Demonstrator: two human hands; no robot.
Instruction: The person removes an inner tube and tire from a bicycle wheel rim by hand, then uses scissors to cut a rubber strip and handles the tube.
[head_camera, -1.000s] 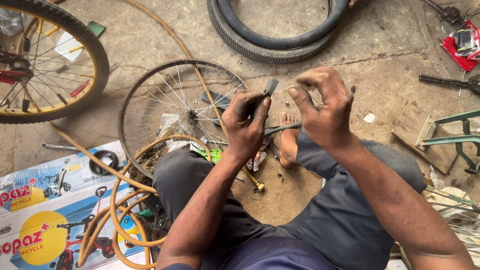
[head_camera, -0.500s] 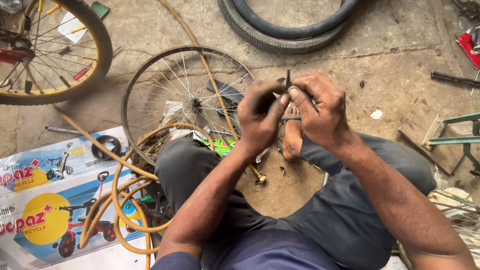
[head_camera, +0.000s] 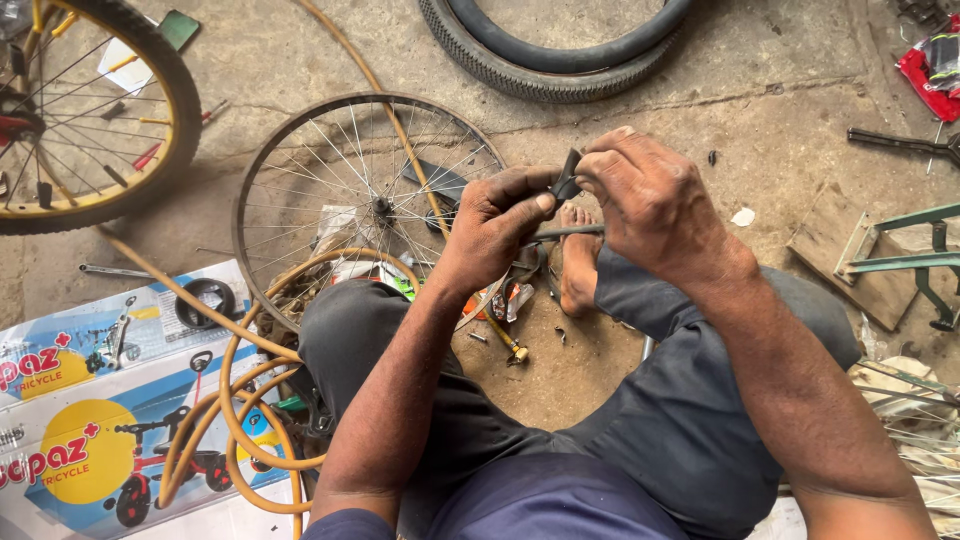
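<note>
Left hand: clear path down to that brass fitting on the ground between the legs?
Probably yes. The brass fitting lies in the open on the dirt below the left hand, nothing over it, but that hand now pinches a small dark part.

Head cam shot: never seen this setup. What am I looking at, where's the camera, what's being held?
There is no machine here: a person sits on a concrete floor, and the camera on their head looks down over both arms. The left hand and right hand meet in front, pinching a small dark strip, apparently rubber, and a thin metal rod between them. Below the hands lies a bare spoked bicycle rim. A black tyre lies at the top, a yellow-rimmed wheel at the left, with an orange hose looped over a printed tricycle carton.
</note>
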